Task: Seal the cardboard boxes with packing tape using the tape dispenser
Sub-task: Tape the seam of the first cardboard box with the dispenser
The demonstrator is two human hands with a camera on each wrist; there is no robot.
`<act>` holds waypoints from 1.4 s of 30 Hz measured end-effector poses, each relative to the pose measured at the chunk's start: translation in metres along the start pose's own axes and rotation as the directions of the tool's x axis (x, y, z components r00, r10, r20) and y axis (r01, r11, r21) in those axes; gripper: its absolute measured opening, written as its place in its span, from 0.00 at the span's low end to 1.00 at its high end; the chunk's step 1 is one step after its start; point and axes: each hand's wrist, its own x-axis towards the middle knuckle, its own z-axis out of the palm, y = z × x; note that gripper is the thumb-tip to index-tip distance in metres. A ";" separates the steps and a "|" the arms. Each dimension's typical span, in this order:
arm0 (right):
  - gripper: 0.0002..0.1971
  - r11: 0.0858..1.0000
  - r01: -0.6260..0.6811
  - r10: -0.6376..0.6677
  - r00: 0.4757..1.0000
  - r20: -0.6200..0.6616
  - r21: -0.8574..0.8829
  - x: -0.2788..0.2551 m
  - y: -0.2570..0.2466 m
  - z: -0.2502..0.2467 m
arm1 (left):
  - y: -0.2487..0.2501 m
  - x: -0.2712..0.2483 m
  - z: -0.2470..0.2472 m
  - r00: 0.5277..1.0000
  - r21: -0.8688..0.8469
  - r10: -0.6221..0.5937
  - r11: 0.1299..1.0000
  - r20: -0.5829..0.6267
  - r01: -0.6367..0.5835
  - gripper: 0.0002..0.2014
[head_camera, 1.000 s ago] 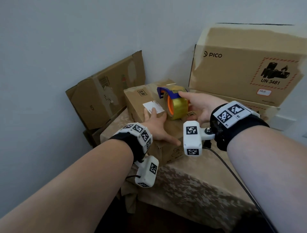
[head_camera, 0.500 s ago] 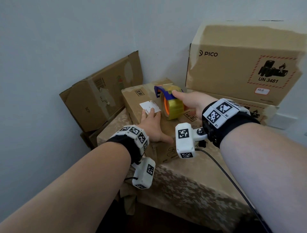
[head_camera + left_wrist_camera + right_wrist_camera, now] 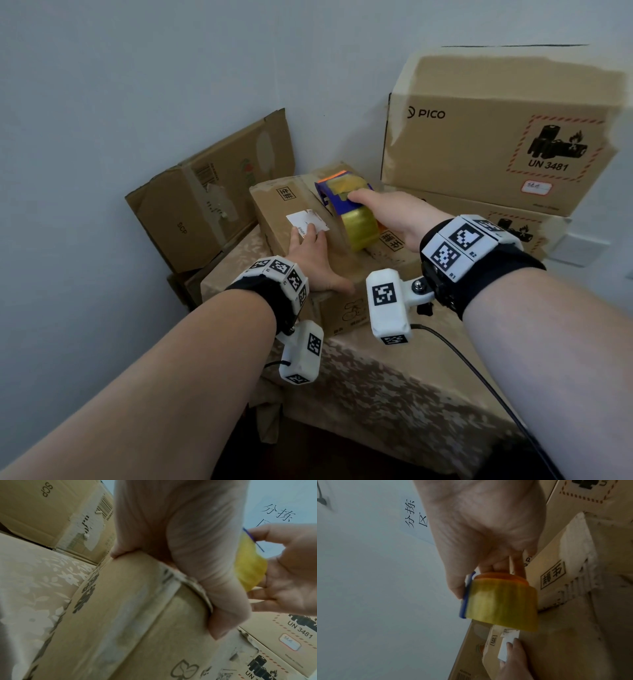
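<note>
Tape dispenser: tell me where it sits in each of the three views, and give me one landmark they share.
Head: tape dispenser at centre, on the small box, held by the right hand.
Left wrist: a yellow and blue sliver at the right edge, behind the left hand.
Right wrist: centre, under the gripping fingers.
Shared landmark: the UN 3481 box, also at lower right and at the top right corner.

— Carrying everything: a table (image 3: 394, 387) draped in a beige floral cloth (image 3: 34, 574).

— Sitting directly on it: a small cardboard box (image 3: 342, 308) near the front edge (two PICO boxes (image 3: 479, 154) stacking up just beside, at right).
</note>
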 end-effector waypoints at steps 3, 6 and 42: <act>0.27 0.994 0.029 -0.025 0.999 -0.039 0.105 -0.007 0.008 -0.006 | 0.002 -0.002 -0.002 1.000 0.018 0.001 1.000 0.001 -0.001 0.65; 0.26 0.968 0.039 -0.028 0.999 -0.046 0.248 -0.017 0.015 -0.015 | 0.003 -0.004 -0.003 1.000 0.021 -0.001 1.000 0.007 0.001 0.63; 0.17 0.962 -0.085 0.023 0.972 0.234 0.259 -0.060 0.044 -0.043 | 0.028 -0.015 -0.005 0.994 0.195 -0.112 0.975 -0.005 0.110 0.55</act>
